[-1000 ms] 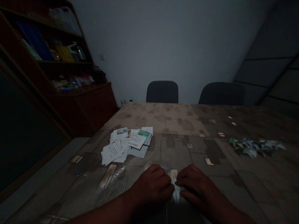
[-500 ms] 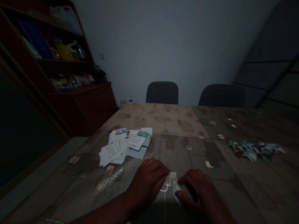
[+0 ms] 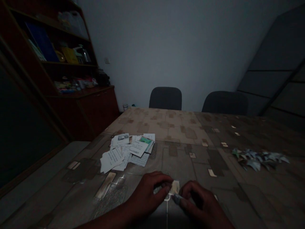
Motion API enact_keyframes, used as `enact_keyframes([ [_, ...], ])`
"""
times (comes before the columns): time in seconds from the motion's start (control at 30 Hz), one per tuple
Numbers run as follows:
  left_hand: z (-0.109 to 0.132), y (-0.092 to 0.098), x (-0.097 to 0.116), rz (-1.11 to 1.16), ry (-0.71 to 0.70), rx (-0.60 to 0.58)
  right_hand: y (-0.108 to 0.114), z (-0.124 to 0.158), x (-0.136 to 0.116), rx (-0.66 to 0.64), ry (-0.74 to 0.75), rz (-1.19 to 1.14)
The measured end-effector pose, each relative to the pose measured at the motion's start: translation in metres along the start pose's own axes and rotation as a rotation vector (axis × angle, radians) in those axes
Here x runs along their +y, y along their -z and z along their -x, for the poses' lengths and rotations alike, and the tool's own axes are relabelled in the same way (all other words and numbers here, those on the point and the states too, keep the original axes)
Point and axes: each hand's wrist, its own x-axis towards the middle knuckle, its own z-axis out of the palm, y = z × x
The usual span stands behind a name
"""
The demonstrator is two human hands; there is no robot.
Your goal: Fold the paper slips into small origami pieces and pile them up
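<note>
My right hand (image 3: 201,200) is closed, with a small folded piece of paper (image 3: 176,199) pinched between thumb and fingers. Most of that paper is hidden by the thumb. To its left, my left hand (image 3: 153,190) hovers low by the tabletop, fingers curved and thumb apart from them; I see nothing held in it. The fingertips of both hands face each other a short way apart. Beyond the left hand lies a loose pile of printed paper sheets (image 3: 137,148). Over on the right is a heap of folded paper pieces (image 3: 259,159).
A patterned tablecloth (image 3: 171,127) covers the table. Two dark chairs (image 3: 165,98) stand behind its far edge, against the wall. On the left is a wooden cabinet (image 3: 95,103) with filled shelves. The room is dim.
The folded paper in my right hand has turned and now shows less, tucked under the thumb. My left thumb and fingers have parted. The view has tilted slightly upward.
</note>
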Motion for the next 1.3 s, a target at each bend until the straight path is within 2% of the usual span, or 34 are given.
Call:
enact_keyframes([
  [0.1,0.001,-0.002,0.007,0.108,0.125,-0.007,-0.001,0.001,-0.008,0.042,-0.086,-0.152],
  [0.23,0.000,-0.007,0.011,0.184,0.162,-0.068,-0.004,0.001,-0.011,0.050,-0.082,-0.167],
  [0.33,-0.001,-0.012,0.010,0.184,0.188,-0.012,-0.007,0.001,-0.008,0.025,-0.066,-0.136],
  [0.6,-0.001,-0.019,0.005,0.137,0.131,0.092,-0.015,-0.001,-0.003,0.027,-0.044,-0.106],
  [0.8,-0.005,-0.017,0.011,0.269,0.211,0.152,-0.019,-0.005,-0.004,0.044,-0.083,-0.169],
  [0.97,-0.007,-0.011,0.018,0.476,0.364,0.224,-0.019,-0.007,-0.006,0.082,-0.090,-0.217],
  [1.07,-0.007,-0.013,0.015,0.545,0.406,0.200,-0.020,-0.007,-0.005,0.084,-0.110,-0.314],
  [1.3,-0.003,-0.025,-0.002,0.591,0.354,0.171,-0.023,-0.007,-0.005,0.095,-0.194,-0.484],
])
